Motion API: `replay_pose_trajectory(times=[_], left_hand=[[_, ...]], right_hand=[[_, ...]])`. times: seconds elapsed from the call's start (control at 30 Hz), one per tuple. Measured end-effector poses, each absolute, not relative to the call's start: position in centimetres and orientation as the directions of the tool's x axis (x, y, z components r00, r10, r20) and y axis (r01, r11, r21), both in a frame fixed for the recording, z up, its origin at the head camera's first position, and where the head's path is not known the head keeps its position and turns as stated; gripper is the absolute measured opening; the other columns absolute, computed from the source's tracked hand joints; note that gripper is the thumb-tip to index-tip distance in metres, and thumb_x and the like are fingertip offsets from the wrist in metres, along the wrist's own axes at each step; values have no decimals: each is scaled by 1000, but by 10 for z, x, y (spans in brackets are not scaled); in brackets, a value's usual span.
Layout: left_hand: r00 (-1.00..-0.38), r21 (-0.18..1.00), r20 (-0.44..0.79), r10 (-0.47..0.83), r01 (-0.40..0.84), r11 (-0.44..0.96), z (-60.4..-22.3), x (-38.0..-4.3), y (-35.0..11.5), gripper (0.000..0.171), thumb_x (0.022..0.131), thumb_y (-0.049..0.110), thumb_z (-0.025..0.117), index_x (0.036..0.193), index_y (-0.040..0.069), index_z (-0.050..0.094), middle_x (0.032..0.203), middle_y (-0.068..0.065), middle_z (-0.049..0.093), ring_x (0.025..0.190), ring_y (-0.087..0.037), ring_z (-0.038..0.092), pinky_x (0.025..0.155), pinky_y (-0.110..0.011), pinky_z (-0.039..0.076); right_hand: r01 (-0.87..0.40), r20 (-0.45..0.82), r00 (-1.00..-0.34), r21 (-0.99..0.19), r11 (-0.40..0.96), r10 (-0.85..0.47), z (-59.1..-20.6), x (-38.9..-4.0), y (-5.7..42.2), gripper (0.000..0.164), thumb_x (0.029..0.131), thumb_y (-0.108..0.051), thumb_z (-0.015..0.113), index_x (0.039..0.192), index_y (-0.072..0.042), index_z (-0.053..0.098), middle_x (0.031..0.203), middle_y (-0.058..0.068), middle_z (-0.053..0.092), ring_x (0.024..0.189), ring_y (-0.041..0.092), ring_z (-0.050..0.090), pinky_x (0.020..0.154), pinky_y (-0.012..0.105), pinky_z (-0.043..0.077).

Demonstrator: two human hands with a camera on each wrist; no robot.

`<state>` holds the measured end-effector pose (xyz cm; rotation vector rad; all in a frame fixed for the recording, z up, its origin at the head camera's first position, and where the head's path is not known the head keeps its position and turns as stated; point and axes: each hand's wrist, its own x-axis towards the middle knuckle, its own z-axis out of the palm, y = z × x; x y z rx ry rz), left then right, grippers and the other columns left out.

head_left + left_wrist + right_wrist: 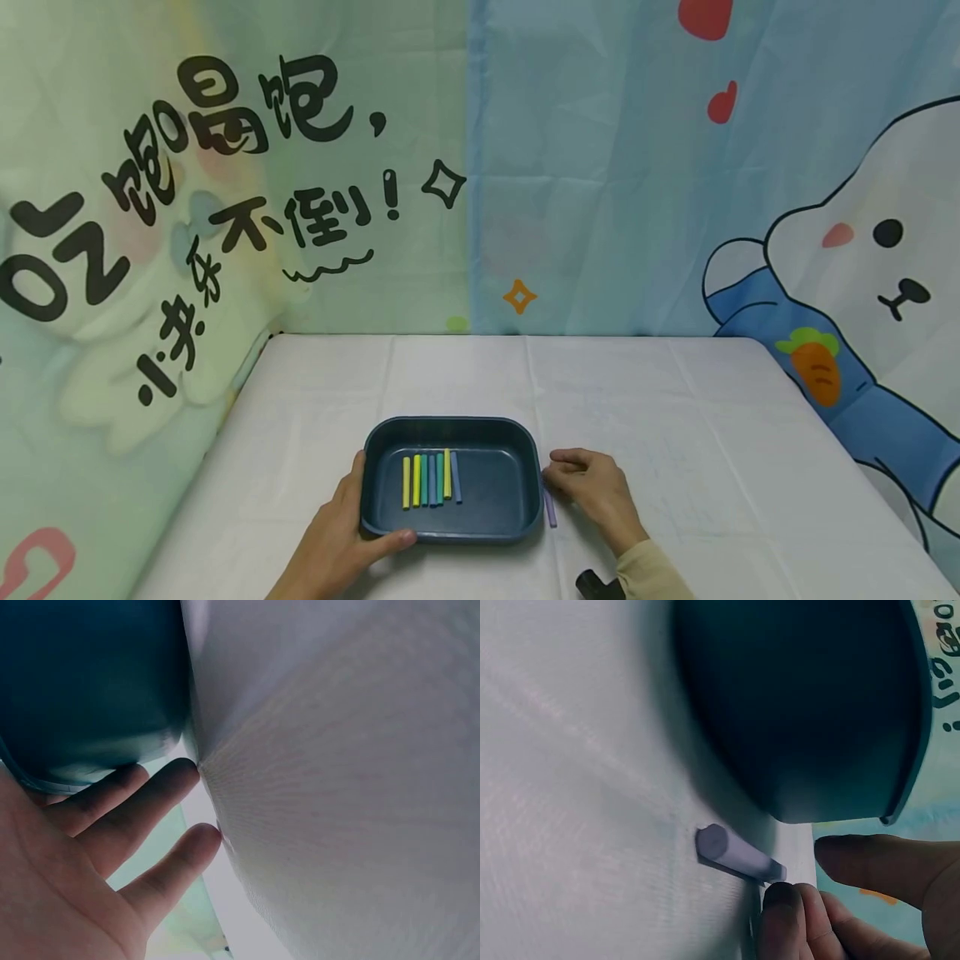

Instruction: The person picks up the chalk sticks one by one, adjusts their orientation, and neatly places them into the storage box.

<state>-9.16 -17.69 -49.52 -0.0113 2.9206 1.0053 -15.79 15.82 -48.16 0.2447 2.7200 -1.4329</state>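
Observation:
A dark blue rectangular tray (517,433) sits on the white tabletop. Inside, several chalk sticks (406,483) in yellow, green and blue lie side by side, left of its middle. My left hand (337,525) holds the tray's left front corner, thumb along the front rim and fingers at the left side. In the left wrist view, those fingers (139,814) reach along the tray's outer wall. A purple chalk stick (735,853) rests on the cloth just right of the tray. Over its far end is my right hand (596,492), thumb apart from the fingers.
White cloth (697,450) covers the table, with creases running front to back. A printed curtain (600,208) hangs behind and along the left side. A black device (598,586) shows by the right sleeve (654,571).

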Motion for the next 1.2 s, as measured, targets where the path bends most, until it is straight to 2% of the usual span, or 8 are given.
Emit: replay_pose_trajectory(times=[0.1, 0.3, 0.5, 0.83, 0.97, 1.2], left_hand=[[-998, 614, -56, 10, -26, 789, -495, -92, -176, 136, 69, 81, 73, 162, 4, 12, 155, -23, 40, 128, -37, 53, 103, -57, 45], [-999, 609, -50, 9, -24, 793, -496, -92, -177, 136, 69, 81, 72, 162, 4, 12, 155, -22, 40, 128, -36, 53, 103, -56, 45], [-999, 610, -49, 13, -20, 792, -496, -91, -177, 136, 68, 81, 73, 162, 3, 12, 154, -23, 41, 127, -36, 54, 103, -55, 46], [-998, 610, -57, 3, -33, 792, -495, -92, -176, 136, 67, 80, 74, 162, 4, 13, 152, -22, 43, 123, -35, 56, 101, -55, 47], [-999, 605, -48, 10, -21, 796, -495, -91, -176, 135, 68, 79, 74, 162, 3, 14, 152, -23, 43, 123, -36, 56, 100, -56, 47], [-999, 611, -41, 8, -19, 791, -495, -91, -176, 135, 68, 79, 75, 162, 3, 13, 153, -23, 42, 125, -37, 55, 101, -55, 46]], right_hand=[[154, -107, -988, -788, 595, 113, -484, -158, 156, 33, 82, -20, 81, 109, -2, 77, 89, 2, 76, 83, 13, 68, 78, 32, 51], [131, -79, -991, -781, 611, 112, -490, -158, 154, 28, 81, -14, 82, 104, 0, 76, 85, 1, 75, 77, 13, 68, 68, 27, 51], [128, -80, -991, -759, 639, 104, -488, -154, 153, 25, 81, -13, 82, 100, 1, 76, 82, 0, 73, 73, 13, 67, 63, 28, 51], [97, -62, -995, -724, 683, 75, -488, -151, 152, 23, 81, -14, 82, 99, 0, 76, 81, -1, 72, 79, 17, 67, 77, 40, 54], [76, -49, -997, -716, 694, 59, -488, -151, 151, 21, 82, -13, 81, 98, 0, 76, 80, -1, 72, 78, 17, 67, 77, 41, 54], [76, -58, -997, -721, 689, 50, -489, -153, 153, 20, 81, -11, 79, 98, -1, 76, 80, -1, 71, 78, 17, 66, 72, 37, 54]])
